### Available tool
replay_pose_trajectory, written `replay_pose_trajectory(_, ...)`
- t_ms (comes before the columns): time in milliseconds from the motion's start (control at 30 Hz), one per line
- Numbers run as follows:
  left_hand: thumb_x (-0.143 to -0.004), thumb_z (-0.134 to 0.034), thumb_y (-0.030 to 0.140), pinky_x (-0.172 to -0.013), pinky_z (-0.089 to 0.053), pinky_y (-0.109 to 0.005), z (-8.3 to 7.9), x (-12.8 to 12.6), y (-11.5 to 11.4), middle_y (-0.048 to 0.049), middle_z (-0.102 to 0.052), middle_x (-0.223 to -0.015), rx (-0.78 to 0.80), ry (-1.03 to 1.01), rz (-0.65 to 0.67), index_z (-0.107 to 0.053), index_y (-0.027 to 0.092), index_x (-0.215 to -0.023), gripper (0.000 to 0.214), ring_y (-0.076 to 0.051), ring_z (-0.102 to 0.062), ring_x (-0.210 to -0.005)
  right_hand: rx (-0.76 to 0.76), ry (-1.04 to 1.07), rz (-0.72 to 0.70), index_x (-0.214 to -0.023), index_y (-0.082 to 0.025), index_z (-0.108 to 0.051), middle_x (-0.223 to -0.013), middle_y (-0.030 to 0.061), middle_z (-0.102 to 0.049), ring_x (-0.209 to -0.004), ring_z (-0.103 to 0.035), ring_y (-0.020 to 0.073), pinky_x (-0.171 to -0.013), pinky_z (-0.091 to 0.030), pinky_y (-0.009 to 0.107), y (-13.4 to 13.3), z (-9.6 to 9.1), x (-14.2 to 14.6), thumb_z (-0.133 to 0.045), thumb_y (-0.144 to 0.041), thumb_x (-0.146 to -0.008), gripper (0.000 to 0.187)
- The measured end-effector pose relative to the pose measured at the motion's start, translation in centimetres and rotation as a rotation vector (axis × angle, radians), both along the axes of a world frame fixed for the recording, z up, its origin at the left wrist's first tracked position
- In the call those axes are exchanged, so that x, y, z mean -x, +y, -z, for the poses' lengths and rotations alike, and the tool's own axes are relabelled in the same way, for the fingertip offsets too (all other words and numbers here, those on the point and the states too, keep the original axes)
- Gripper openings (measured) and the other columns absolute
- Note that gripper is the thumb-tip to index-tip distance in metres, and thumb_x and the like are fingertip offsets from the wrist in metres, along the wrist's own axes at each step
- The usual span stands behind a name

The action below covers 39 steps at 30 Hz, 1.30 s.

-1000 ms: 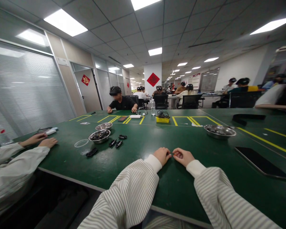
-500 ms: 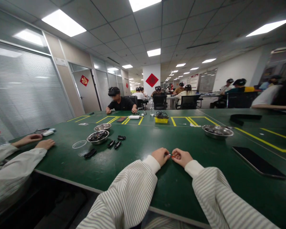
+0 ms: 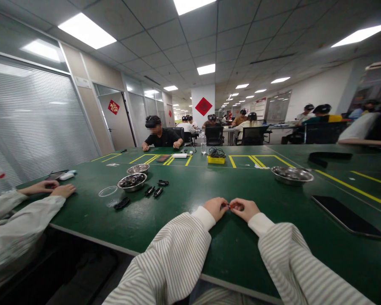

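Observation:
My left hand (image 3: pixel 216 208) and my right hand (image 3: pixel 245 209) meet over the green table (image 3: pixel 178 216), both with fingers pinched. Between the fingertips shows a tiny red part (image 3: pixel 231 207), gripped by my right hand. Whatever sits in my left fingers is mostly covered and too small to name. Left of my hands lie several small black parts (image 3: pixel 158 192), beside a steel bowl (image 3: pixel 139 188) heaped with dark pieces.
A second steel bowl (image 3: pixel 137 168) stands behind the first. On the right are another bowl (image 3: pixel 291 181) and a phone (image 3: pixel 346 216). A yellow tray (image 3: pixel 216 160) holds black cable. At the left, a co-worker's hands (image 3: pixel 62 190) rest on the table; another person (image 3: pixel 161 137) sits opposite.
My two hands have come closer together, and their fingertips now meet at the red part. The co-worker's hands at the left have drawn slightly nearer each other.

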<state>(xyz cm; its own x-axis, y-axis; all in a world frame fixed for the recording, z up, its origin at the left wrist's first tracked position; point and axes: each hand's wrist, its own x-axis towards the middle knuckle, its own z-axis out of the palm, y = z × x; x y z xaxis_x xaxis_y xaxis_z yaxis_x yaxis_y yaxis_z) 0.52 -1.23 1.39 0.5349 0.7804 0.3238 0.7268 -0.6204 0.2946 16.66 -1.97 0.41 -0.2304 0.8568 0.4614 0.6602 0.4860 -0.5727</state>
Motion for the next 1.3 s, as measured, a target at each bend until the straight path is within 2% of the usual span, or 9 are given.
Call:
replay_pose_trajectory(100, -0.075, -0.039, 0.030, -0.068, -0.038, -0.022, -0.3, 0.1, -0.3, -0.0003, -0.053, -0.084, -0.024, -0.016, 0.006, -0.051, 0.020, -0.089, 0.021, -0.011, -0.049, -0.078, 0.013, 0.021, 0.009, -0.068, -0.017, -0.059, -0.059, 0.0010, -0.058, -0.048, -0.050, 0.0097, -0.050, -0.044, 0.022, 0.1, -0.1, -0.2, -0.050, -0.026, -0.059, 0.016)
replay_pose_trajectory(300, -0.075, -0.040, 0.029, -0.067, -0.038, -0.021, -0.3, 0.1, -0.3, -0.0001, -0.052, -0.083, -0.093, -0.035, 0.036, -0.050, 0.020, -0.089, 0.020, -0.011, -0.048, -0.078, 0.187, 0.229, -0.085, -0.072, -0.014, -0.057, -0.067, 0.0044, -0.061, -0.063, -0.056, 0.0137, -0.063, -0.045, 0.025, 1.1, 0.4, -0.7, -0.053, -0.028, -0.059, 0.020)
replay_pose_trajectory(467, -0.075, -0.039, 0.032, -0.068, -0.038, -0.021, -0.4, 0.2, -0.4, -0.0005, -0.051, -0.082, -0.111, -0.037, 0.042, -0.050, 0.020, -0.089, 0.021, -0.011, -0.048, -0.079, 0.255, 0.339, -0.096, -0.068, -0.014, -0.055, -0.065, 0.0047, -0.060, -0.062, -0.056, 0.0143, -0.064, -0.045, 0.028, 1.5, 0.6, -0.7, -0.058, -0.034, -0.054, 0.025)
replay_pose_trajectory(667, -0.075, -0.040, 0.032, -0.065, -0.038, -0.020, -0.5, 0.3, -0.4, 0.0000, -0.051, -0.082, -0.110, -0.036, 0.058, -0.050, 0.021, -0.089, 0.021, -0.010, -0.048, -0.077, 0.292, 0.399, -0.122, -0.068, -0.014, -0.057, -0.068, 0.0060, -0.062, -0.065, -0.057, 0.0157, -0.065, -0.046, 0.029, 1.2, 0.3, -0.5, -0.059, -0.040, -0.052, 0.030)
replay_pose_trajectory(1067, -0.076, -0.039, 0.034, -0.064, -0.039, -0.018, -0.6, 0.6, -0.5, 0.0016, -0.051, -0.085, -0.159, -0.029, 0.071, -0.050, 0.023, -0.090, 0.022, -0.009, -0.049, -0.076, 0.345, 0.406, -0.132, -0.071, -0.013, -0.058, -0.070, 0.0061, -0.062, -0.069, -0.057, 0.0165, -0.068, -0.045, 0.029, 1.3, 0.4, -0.6, -0.060, -0.037, -0.053, 0.030)
replay_pose_trajectory(1300, -0.076, -0.036, 0.037, -0.063, -0.039, -0.019, -0.9, 0.5, -0.7, 0.0011, -0.052, -0.084, -0.150, 0.019, 0.041, -0.050, 0.023, -0.090, 0.025, -0.009, -0.050, -0.074, 0.356, 0.442, -0.115, -0.069, -0.013, -0.058, -0.068, 0.0059, -0.062, -0.066, -0.057, 0.0164, -0.065, -0.046, 0.028, 1.0, 0.3, -0.4, -0.061, -0.035, -0.052, 0.029)
